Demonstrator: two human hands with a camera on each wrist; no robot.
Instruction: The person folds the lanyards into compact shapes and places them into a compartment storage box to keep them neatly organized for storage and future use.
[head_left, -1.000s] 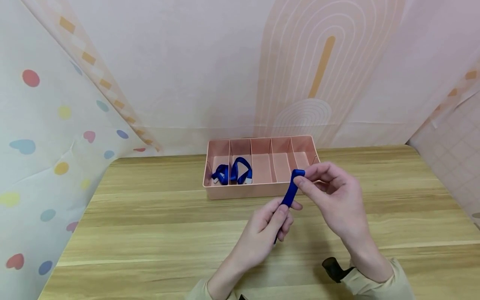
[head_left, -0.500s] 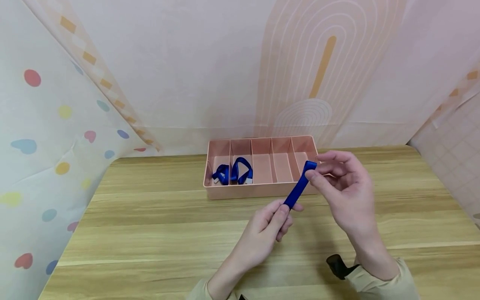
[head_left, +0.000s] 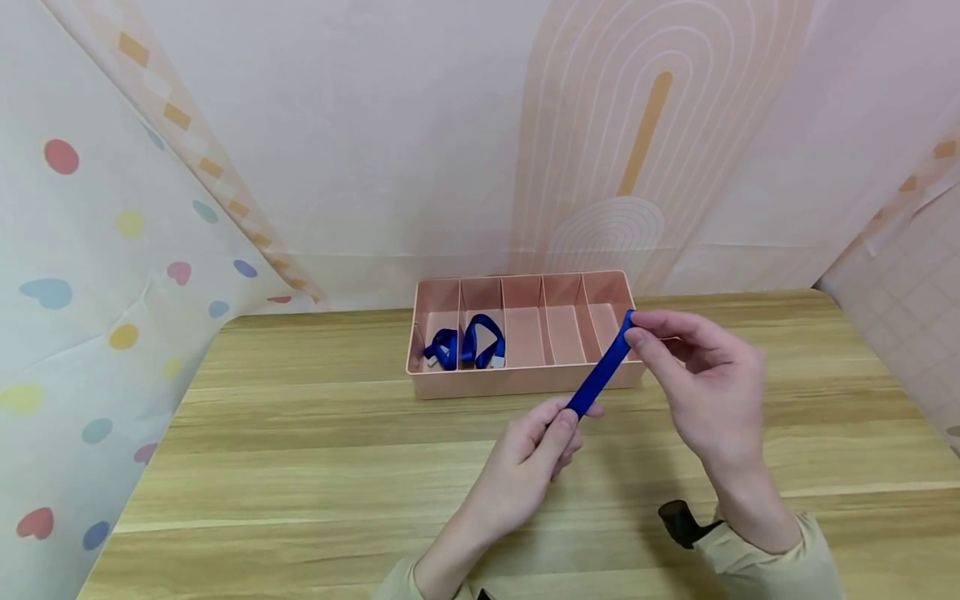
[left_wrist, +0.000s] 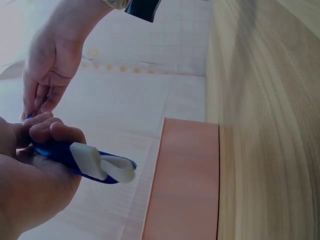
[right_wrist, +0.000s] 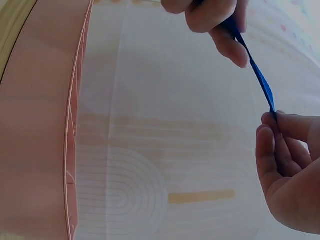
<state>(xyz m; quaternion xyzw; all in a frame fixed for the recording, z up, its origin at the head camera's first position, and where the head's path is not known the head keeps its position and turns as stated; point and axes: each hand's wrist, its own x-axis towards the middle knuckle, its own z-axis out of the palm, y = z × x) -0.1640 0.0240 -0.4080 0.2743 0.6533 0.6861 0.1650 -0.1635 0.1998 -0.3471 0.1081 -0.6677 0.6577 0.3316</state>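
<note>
A blue lanyard (head_left: pixel 602 371) is stretched in a straight slanting line between my two hands, above the table. My left hand (head_left: pixel 528 458) grips its lower part, thumb on top. Out of that fist, in the left wrist view, sticks the lanyard's end with a white plastic clip (left_wrist: pixel 87 160). The right hand (head_left: pixel 716 396) pinches the upper end between thumb and forefinger, in front of the box's right end. In the right wrist view the strap (right_wrist: pixel 260 77) runs edge-on from one hand to the other.
Behind the hands a pink divided box (head_left: pixel 517 383) stands on the wooden table (head_left: pixel 315 467), near the back wall. Its two leftmost compartments hold blue lanyards, one bundled (head_left: pixel 446 346) and one looped (head_left: pixel 470 343). A black wrist camera (head_left: pixel 681 525) sits at the right sleeve.
My right hand has moved right and slightly up, drawing out a longer stretch of lanyard from the left hand. The left hand stays nearly in place.
</note>
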